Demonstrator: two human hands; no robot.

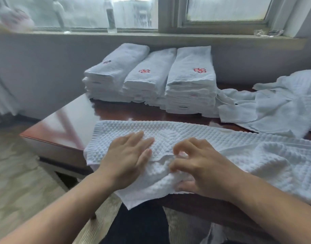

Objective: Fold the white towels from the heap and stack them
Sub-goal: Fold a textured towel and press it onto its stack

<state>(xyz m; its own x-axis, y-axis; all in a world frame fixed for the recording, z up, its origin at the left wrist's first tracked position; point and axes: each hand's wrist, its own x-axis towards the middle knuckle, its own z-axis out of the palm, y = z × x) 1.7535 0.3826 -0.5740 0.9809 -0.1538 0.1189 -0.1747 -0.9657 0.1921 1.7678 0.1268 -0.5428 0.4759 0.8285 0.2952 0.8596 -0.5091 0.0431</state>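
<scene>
A white waffle-weave towel (186,134) lies spread lengthwise across the near part of the dark wooden table (66,120), its near edge rumpled and hanging over the table's front. My left hand (128,155) rests flat on the towel's left part with straight fingers. My right hand (198,166) sits beside it with curled fingers, pinching a fold of the rumpled near edge. Three stacks of folded white towels (190,88) with red emblems stand at the back of the table. The heap of unfolded towels (274,106) lies at the right.
A grey wall and a window sill (151,35) run behind the table, with bottles (111,16) and a clear wrapper (267,33) on the sill. The table's left corner stands over a light wooden floor (19,173). My dark trousers show below the table edge.
</scene>
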